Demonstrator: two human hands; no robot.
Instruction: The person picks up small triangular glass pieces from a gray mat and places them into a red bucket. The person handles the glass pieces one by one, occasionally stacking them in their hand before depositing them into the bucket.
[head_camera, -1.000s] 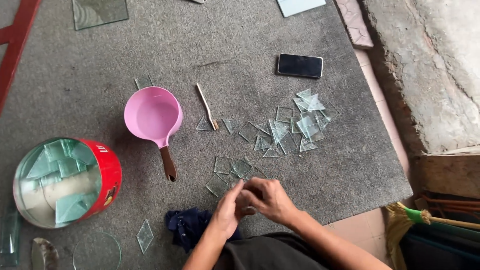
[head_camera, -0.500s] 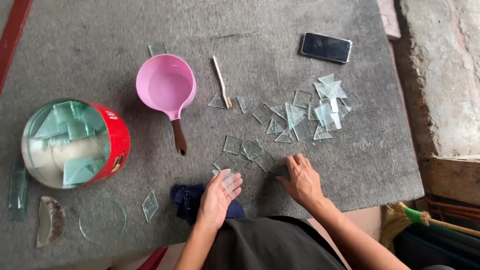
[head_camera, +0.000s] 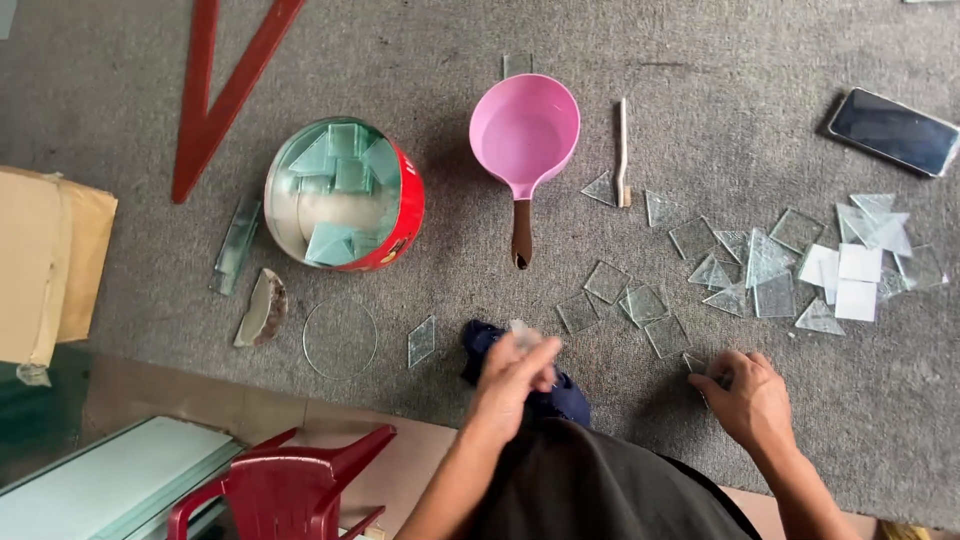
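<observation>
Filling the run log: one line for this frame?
left hand: holds glass piece over blue cloth | right hand: on glass pieces on carpet | pink pan, red tin beyond

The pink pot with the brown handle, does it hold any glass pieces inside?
No, the pink pot shows only its bare pink bottom, while the glass pieces lie on the grey mat beside it.

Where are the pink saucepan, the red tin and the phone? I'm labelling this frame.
pink saucepan (head_camera: 525, 128): head view, on the inside of its bowl.
red tin (head_camera: 408, 205): head view, on its red outer wall.
phone (head_camera: 893, 130): head view, on the middle of its dark screen.
</observation>
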